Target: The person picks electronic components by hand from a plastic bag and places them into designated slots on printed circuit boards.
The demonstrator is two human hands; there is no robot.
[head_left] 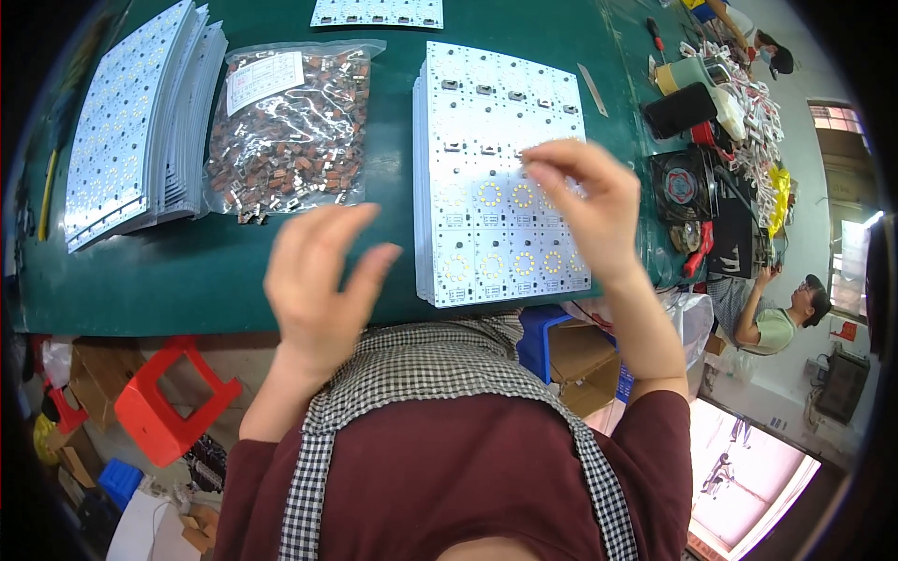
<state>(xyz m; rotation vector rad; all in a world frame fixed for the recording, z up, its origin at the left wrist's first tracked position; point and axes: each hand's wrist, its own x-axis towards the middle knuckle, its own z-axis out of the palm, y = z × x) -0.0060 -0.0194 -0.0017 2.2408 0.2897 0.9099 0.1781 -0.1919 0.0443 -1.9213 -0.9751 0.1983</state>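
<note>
A stack of white LED circuit boards [505, 122] lies in front of me. Its top board carries rings of small yellowish LEDs, and several small slide switches [485, 90] sit along its far rows. My right hand [594, 201] is over this board, thumb and forefinger pinched at the second row of switches; whatever is between the fingertips is too small to make out. Left of the stack, my left hand [323, 276] hovers near the table's front edge, fingers apart and holding nothing. Just beyond it lies a clear plastic bag [290, 131] full of small brown and silver switches.
A second, taller stack of circuit boards [126, 122] leans at the far left. Another board [377, 11] lies at the back. On the right are a steel ruler [592, 90], a black phone [680, 110] and a small fan [686, 185]. A red stool [173, 402] stands below left. Two people work at the right.
</note>
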